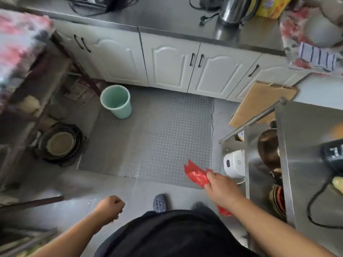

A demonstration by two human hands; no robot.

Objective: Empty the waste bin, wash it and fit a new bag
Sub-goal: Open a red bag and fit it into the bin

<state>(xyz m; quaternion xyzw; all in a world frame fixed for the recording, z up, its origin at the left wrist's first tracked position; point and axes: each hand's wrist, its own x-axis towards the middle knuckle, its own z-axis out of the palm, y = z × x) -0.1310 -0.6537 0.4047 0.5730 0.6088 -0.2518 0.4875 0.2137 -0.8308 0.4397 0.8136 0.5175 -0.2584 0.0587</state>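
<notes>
A pale green waste bin [116, 101] stands upright on the floor by the white cabinets, with no bag in it and nothing visible inside. My right hand [221, 188] grips a folded red plastic bag [196, 176], held low over the edge of the grey patterned mat. A red end of the bag hangs below my wrist. My left hand [111, 205] hangs near my left side with its fingers curled into a fist, holding nothing. The bin is well ahead and to the left of both hands.
White cabinets [170, 67] run along the far side under a steel counter with a kettle [234, 10]. A steel rack [263, 164] with pots and a white cooker stands at right. A dark shelf with pans [61, 143] sits at left. A cardboard sheet [259, 102] leans at right.
</notes>
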